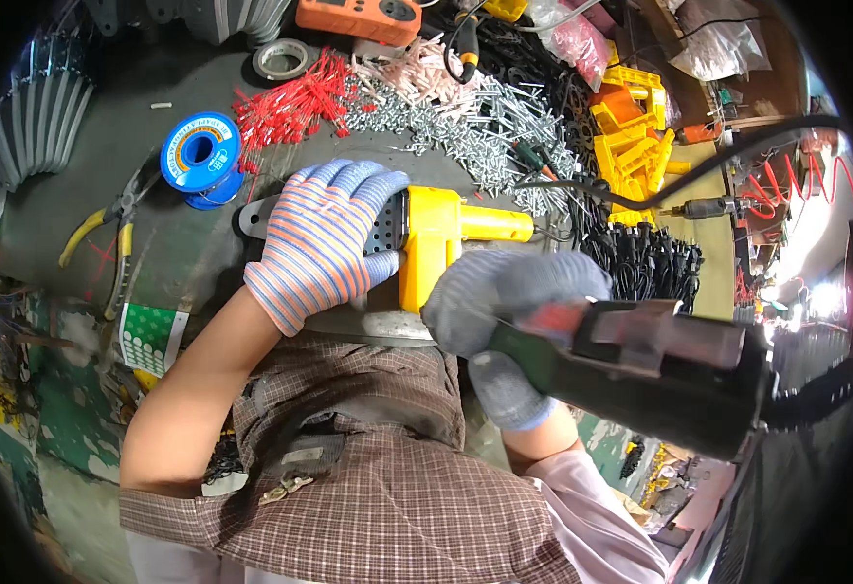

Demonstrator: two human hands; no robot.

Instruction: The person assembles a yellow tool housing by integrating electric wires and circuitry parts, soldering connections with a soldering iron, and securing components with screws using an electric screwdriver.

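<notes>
Yellow tool body [433, 248] is pinned flat at bench edge by left hand [321, 241], fingers wrapped over it — steadied, prob. — while right hand [504, 321] is clamped round dark power driver [640, 375].

left hand [321, 241]: on the left end of the tool body [433, 248]
right hand [504, 316]: near, right of tool body, gripping power driver [640, 375]
screws [490, 127]: far, behind tool body
spool [200, 156]: far left
pliers [115, 229]: left of spool
</notes>
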